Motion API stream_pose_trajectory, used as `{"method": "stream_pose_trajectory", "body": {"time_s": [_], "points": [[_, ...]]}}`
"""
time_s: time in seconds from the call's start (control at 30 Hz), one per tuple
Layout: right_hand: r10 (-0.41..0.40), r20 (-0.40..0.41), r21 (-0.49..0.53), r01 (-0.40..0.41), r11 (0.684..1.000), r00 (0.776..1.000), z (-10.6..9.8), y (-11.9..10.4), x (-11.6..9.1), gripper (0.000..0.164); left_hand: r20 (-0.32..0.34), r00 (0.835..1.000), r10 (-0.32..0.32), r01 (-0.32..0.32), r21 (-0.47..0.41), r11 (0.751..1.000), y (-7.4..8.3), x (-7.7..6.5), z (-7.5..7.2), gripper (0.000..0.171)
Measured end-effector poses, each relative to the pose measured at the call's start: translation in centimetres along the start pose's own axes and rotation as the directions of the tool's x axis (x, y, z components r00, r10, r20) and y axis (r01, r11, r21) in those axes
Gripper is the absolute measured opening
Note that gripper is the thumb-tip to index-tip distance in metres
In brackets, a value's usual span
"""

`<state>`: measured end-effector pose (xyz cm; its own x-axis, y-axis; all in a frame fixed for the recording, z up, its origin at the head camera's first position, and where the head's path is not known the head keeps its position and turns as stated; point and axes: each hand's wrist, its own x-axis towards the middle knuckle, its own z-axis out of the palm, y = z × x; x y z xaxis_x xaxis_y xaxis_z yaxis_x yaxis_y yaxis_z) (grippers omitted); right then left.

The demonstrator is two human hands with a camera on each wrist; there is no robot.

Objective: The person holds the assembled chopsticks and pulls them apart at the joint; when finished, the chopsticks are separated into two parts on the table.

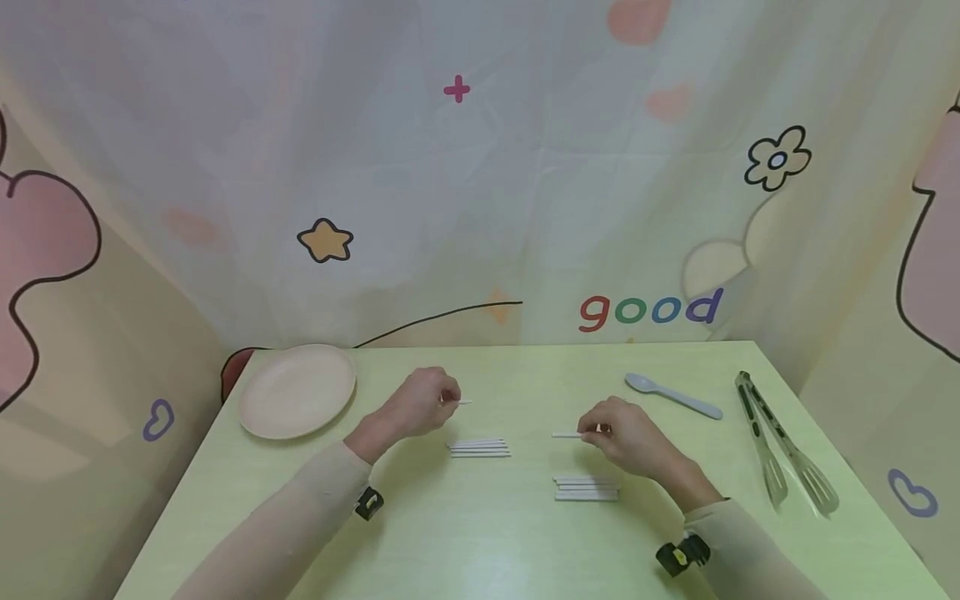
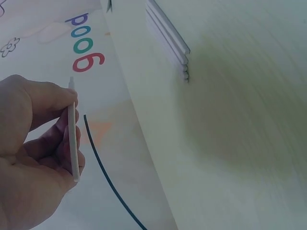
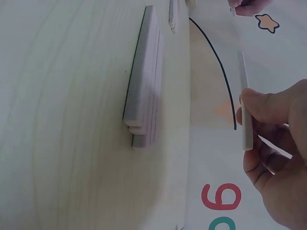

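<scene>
My left hand (image 1: 425, 402) pinches a thin white stick (image 2: 73, 139) between thumb and fingers, above the table and just behind a small row of similar white sticks (image 1: 480, 448). In the left wrist view the stick runs along the fingertips, its narrower end past the thumb. Across from it, my right hand (image 1: 621, 435) pinches another white stick (image 3: 246, 120), which points leftward in the head view. A second row of white sticks (image 1: 587, 489) lies side by side on the table in front of the right hand. In the right wrist view this row (image 3: 144, 81) looks slightly staggered at its near end.
At the back left of the pale table (image 1: 450, 550) lies a round beige plate (image 1: 297, 392). A light grey spoon (image 1: 673, 395) rests behind the right hand, with metal slotted tongs (image 1: 783, 446) farther right. Behind the table hangs a printed curtain (image 1: 525, 192).
</scene>
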<state>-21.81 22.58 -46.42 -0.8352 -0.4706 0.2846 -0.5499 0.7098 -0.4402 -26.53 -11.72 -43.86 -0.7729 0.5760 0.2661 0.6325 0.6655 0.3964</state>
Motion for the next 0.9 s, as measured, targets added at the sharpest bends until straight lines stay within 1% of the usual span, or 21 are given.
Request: {"method": "stream_pose_trajectory", "body": {"time_s": [0.1,0.33,0.5,0.7,0.9], "points": [[-0.010,0.008,-0.003,0.010,1.000,1.000,0.1,0.0,-0.1,0.010,0.007,1.000,0.005,-0.005,0.004,1.000,0.1,0.1,0.4,0.007],[-0.008,0.070,0.004,0.008,1.000,0.998,0.4,0.3,-0.4,0.007,0.048,0.998,-0.034,0.034,0.003,0.999,0.2,0.2,1.2,0.009],[-0.023,0.086,0.020,0.021,1.000,0.996,0.7,0.5,-0.6,0.008,0.074,0.996,-0.054,0.054,0.009,0.999,0.2,0.4,1.9,0.011],[-0.030,0.099,0.025,0.028,0.999,0.995,1.1,0.6,-0.8,0.009,0.119,0.989,-0.086,0.088,-0.008,0.996,0.3,0.7,2.6,0.013],[-0.039,0.121,0.022,0.037,0.999,0.992,1.4,0.8,-1.0,0.012,0.142,0.985,-0.096,0.099,-0.011,0.995,0.3,0.9,3.3,0.013]]}}
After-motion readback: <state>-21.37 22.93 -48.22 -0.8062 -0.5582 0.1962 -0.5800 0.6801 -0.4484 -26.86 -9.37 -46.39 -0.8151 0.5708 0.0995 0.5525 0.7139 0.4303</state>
